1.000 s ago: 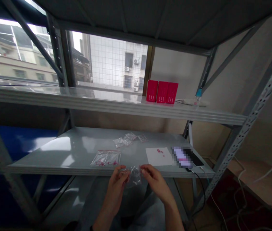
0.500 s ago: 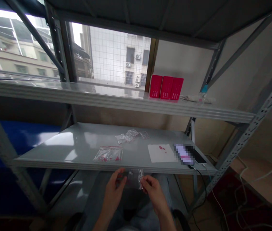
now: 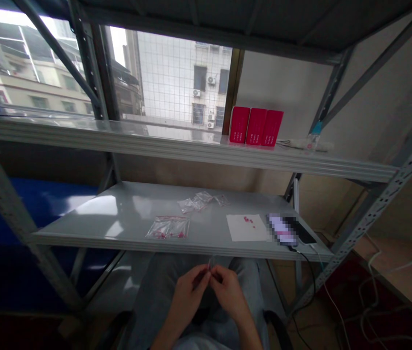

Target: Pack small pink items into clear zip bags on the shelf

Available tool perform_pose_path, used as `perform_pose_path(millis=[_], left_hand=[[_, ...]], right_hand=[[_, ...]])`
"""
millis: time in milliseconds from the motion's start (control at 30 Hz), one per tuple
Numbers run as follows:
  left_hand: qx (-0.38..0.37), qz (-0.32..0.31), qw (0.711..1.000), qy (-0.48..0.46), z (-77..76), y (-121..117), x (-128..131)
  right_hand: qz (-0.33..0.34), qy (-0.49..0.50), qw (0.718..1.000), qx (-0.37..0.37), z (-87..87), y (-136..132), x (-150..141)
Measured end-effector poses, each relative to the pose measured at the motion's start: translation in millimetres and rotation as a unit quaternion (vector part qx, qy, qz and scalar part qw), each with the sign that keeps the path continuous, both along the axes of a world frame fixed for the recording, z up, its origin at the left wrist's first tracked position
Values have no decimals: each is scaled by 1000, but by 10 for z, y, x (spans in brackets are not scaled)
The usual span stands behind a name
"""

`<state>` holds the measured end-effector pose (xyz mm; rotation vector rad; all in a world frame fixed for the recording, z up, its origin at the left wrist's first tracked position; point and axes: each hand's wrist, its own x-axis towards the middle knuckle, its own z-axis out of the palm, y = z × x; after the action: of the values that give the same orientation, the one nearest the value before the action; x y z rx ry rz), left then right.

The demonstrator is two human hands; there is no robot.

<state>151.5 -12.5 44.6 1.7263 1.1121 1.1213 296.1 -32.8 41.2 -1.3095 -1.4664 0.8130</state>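
My left hand and my right hand meet fingertip to fingertip over my lap, just below the shelf's front edge. Both are closed in a pinch on one small clear plastic bag, whose upper part sticks up between the fingers; the rest is hidden. On the shelf ahead lies a larger zip bag with small pink pieces inside. Several small clear bags lie behind it. To the right, a few pink pieces rest on a white sheet of paper.
A phone with a blurred screen and a black device lie at the shelf's right end, cables hanging down. On the upper shelf stand three red boxes and a small blue-capped bottle. A perforated metal post rises at right.
My hands have come together; the left, which was apart with fingers spread, now pinches the small bag beside the right. The view has shifted slightly.
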Motion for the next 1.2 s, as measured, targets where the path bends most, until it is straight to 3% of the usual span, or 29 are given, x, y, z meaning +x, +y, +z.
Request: perform_pose_path(millis=[200, 300, 433, 500, 567, 733, 900, 1033, 1200], left_hand=[[21, 0, 999, 36, -18, -2, -32], [53, 11, 996, 67, -18, -13, -23], [90, 44, 961, 256, 32, -27, 6], [83, 47, 934, 343, 92, -17, -5], [71, 30, 919, 387, 166, 7, -47], [95, -63, 906, 408, 361, 60, -175], [108, -66, 913, 388, 543, 20, -123], [89, -59, 915, 389, 606, -19, -36], [42, -26, 901, 430, 609, -33, 4]], right_hand=[[32, -38, 999, 18, 64, -23, -34], [5, -37, 999, 11, 26, -11, -76], [-112, -110, 987, 26, -77, 14, -110], [-132, -136, 982, 26, -99, 16, -90], [-99, -138, 985, 18, -73, 5, -47], [77, -167, 982, 53, 199, -73, 73], [58, -236, 969, 39, 452, -149, 108], [55, -272, 960, 30, 431, -194, 101], [123, -284, 951, -1, 259, -228, 103]])
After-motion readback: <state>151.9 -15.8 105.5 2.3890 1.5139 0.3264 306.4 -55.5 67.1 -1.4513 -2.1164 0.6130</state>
